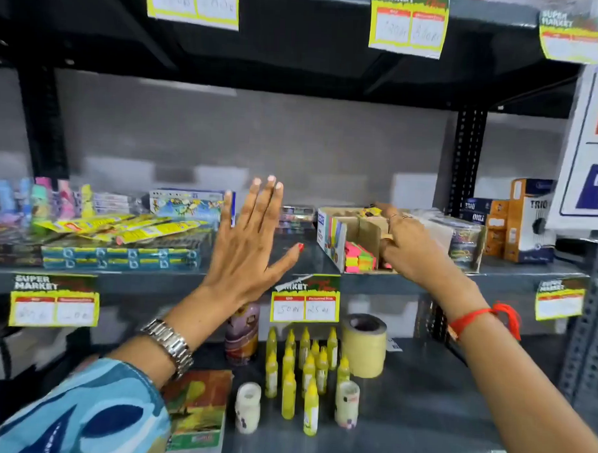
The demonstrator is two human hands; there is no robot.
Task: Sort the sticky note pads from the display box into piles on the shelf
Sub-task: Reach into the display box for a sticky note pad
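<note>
The cardboard display box (334,237) stands on the grey middle shelf (310,257), right of centre. A stack of neon pink, green and yellow sticky note pads (359,257) lies in its front compartment. My right hand (409,243) reaches into the box from the right, fingers curled down behind the pads; what they touch is hidden. My left hand (253,241) hovers flat and open, fingers spread, in front of the bare shelf patch left of the box, holding nothing.
Yellow packets (128,225) and teal boxes (120,257) fill the shelf's left side. Orange and blue boxes (518,223) stand at the right. On the lower shelf are yellow glue bottles (303,365), a tape roll (364,345) and a book (196,409).
</note>
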